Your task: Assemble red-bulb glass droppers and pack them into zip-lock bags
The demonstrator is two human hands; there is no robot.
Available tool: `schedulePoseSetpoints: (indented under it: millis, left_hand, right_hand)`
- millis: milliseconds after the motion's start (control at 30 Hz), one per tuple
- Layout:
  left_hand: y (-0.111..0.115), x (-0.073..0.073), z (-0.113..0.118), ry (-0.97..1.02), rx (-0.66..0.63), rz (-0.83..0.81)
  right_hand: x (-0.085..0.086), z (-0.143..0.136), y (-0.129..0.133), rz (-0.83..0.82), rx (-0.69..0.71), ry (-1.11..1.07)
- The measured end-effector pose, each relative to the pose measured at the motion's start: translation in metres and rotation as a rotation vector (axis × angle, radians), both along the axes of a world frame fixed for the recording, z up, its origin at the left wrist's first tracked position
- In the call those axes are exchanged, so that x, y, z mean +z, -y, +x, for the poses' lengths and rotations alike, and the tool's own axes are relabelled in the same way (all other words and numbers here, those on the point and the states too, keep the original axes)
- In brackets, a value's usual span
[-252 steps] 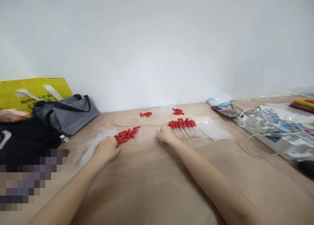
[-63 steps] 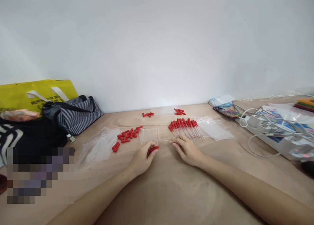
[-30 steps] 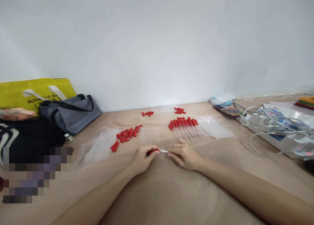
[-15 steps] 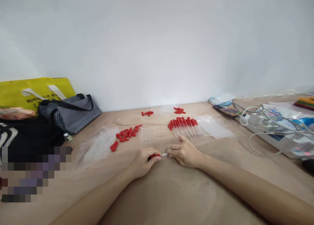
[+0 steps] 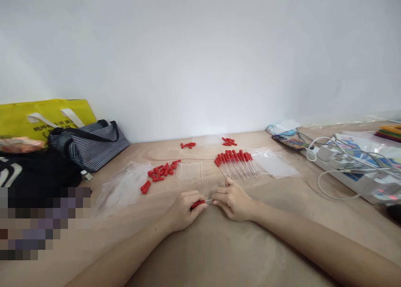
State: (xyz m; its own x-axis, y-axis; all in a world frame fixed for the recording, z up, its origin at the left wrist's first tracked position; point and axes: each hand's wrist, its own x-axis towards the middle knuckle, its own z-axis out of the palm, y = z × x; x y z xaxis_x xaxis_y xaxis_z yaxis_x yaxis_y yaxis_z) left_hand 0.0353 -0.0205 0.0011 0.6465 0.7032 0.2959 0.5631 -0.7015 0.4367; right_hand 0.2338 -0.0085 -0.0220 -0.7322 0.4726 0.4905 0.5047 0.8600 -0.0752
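Note:
My left hand (image 5: 187,210) is closed around a red rubber bulb (image 5: 198,204), its mouth facing right. From the right, my right hand (image 5: 233,200) pinches a thin clear glass tube (image 5: 209,201) whose visible end meets the bulb. How far the tube sits inside the bulb is hidden. Beyond my right hand lies a row of droppers with red bulbs (image 5: 238,161). Loose red bulbs (image 5: 161,171) are heaped beyond my left hand, beside a row of bare clear tubes (image 5: 189,173).
Clear plastic bags lie at left (image 5: 125,191) and right (image 5: 275,163). More red bulbs (image 5: 229,141) lie near the wall. A striped bag (image 5: 94,145) and a small bottle (image 5: 87,176) stand left. A power strip (image 5: 347,184) with white cables is at right.
Both hands have shifted slightly toward me. The red bulb shows more between my left fingers, and the gap between the hands is slightly narrower.

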Motion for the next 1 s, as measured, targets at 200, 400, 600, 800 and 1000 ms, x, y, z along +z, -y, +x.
schedulePoseSetpoints:
  millis: [200, 400, 600, 800, 1000]
  left_hand:
    - [-0.002, 0.000, 0.000, 0.008, 0.001, -0.020]
    - [-0.006, 0.002, -0.002, 0.061, 0.041, -0.018]
    - [-0.012, -0.005, -0.017, 0.081, 0.134, 0.033]
    - [-0.011, -0.004, -0.027, 0.016, 0.152, -0.048]
    - [-0.011, -0.001, -0.023, 0.023, 0.115, -0.078]
  right_hand:
    - [0.001, -0.002, 0.001, -0.058, -0.016, -0.003]
    - [0.007, 0.000, 0.002, -0.021, -0.086, 0.012]
    - [0.006, 0.010, 0.000, 0.034, -0.178, 0.059]
    - [-0.002, 0.028, -0.022, -0.119, -0.517, -0.268]
    - [0.003, 0.022, -0.047, -0.178, -0.876, -0.470]
